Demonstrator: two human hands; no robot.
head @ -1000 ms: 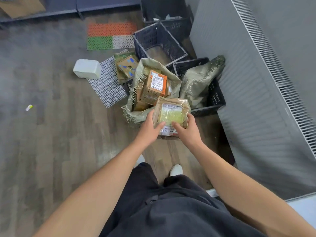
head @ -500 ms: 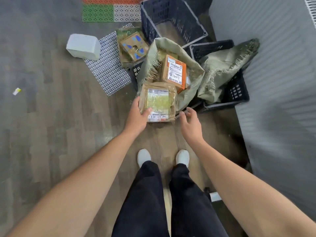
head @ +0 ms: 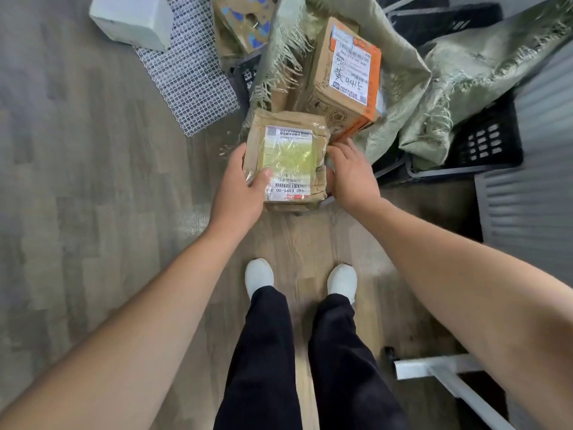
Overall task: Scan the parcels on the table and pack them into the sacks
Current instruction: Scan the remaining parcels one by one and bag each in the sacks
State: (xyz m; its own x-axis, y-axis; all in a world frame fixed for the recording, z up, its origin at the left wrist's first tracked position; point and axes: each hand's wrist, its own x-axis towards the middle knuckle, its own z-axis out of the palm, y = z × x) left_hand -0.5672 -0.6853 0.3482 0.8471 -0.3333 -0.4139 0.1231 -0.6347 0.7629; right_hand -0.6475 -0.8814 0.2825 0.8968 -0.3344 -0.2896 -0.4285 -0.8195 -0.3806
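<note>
A brown paper parcel [head: 288, 156] with a yellow-green window and a white barcode label hangs at the near lip of an open green woven sack [head: 400, 85]. My left hand [head: 238, 190] grips its left side, thumb on the label. My right hand [head: 350, 175] holds its right edge, fingers curled along the side. Inside the sack lies a cardboard box [head: 344, 79] with orange trim and a white label. A second green sack [head: 483, 66] is draped over a dark crate [head: 486, 144] to the right.
A white block [head: 133, 20] and a white lattice mat [head: 186, 76] lie on the wooden floor at upper left. A patterned carton [head: 242, 17] sits behind the sack. A grey panel [head: 533, 206] stands at right. My shoes [head: 259, 276] stand just below the parcel.
My right hand, off the parcel half a second ago, has returned to its right edge. The view has dropped closer to the sack, and the parcel stays at its near lip.
</note>
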